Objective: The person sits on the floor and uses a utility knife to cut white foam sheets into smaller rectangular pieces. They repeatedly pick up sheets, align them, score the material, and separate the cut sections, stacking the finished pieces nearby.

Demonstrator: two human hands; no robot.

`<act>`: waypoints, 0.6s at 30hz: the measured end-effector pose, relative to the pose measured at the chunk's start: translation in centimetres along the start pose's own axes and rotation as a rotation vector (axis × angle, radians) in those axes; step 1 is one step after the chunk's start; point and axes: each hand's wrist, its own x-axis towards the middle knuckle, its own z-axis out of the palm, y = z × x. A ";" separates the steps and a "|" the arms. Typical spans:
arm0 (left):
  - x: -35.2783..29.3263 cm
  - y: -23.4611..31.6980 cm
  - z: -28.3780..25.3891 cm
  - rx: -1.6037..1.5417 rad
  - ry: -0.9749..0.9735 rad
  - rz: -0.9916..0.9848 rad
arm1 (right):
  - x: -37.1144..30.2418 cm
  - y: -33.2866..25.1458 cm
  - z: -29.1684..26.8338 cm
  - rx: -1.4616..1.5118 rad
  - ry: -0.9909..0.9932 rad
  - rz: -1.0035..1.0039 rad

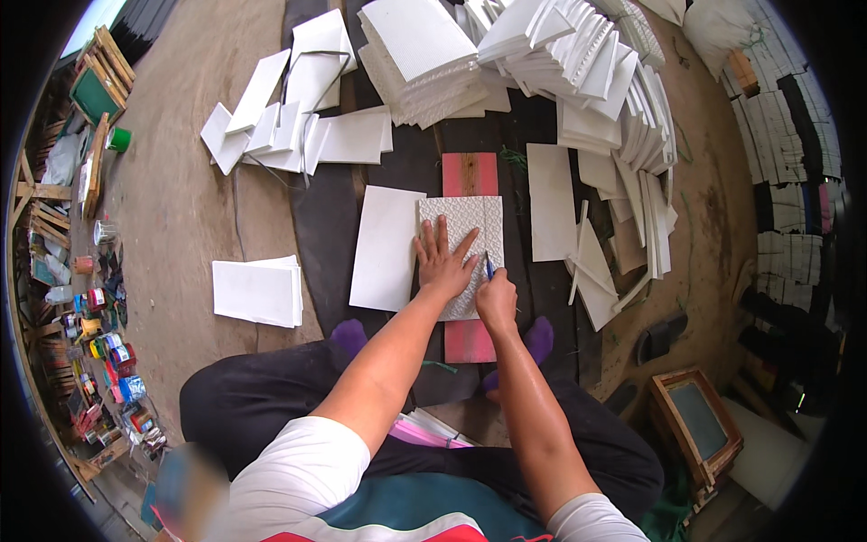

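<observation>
Floor sheeting [325, 217]: black
Textured white panel [462, 215]: on pink board [469, 343]; probably light, stiff, brittle; hold by edges
Left hand [442, 271]: fingers spread, flat on panel
Right hand [496, 296]: fingers closed around slim blue tool [489, 269]

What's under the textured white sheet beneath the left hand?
A reddish board shows past the far and near edges of the textured sheet, with dark matting around. The board's middle, and anything else directly beneath, is covered by the sheet.
</observation>
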 end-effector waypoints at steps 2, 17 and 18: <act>0.1 -0.1 0.0 -0.005 0.006 0.000 | -1.1 -0.6 -0.8 -0.003 0.002 -0.019; 0.2 0.1 -0.4 0.010 -0.056 -0.028 | -0.4 -2.0 -0.4 -0.188 -0.025 -0.086; 0.2 0.2 -0.5 0.010 -0.053 -0.029 | -0.2 -2.1 -0.7 -0.183 -0.032 -0.074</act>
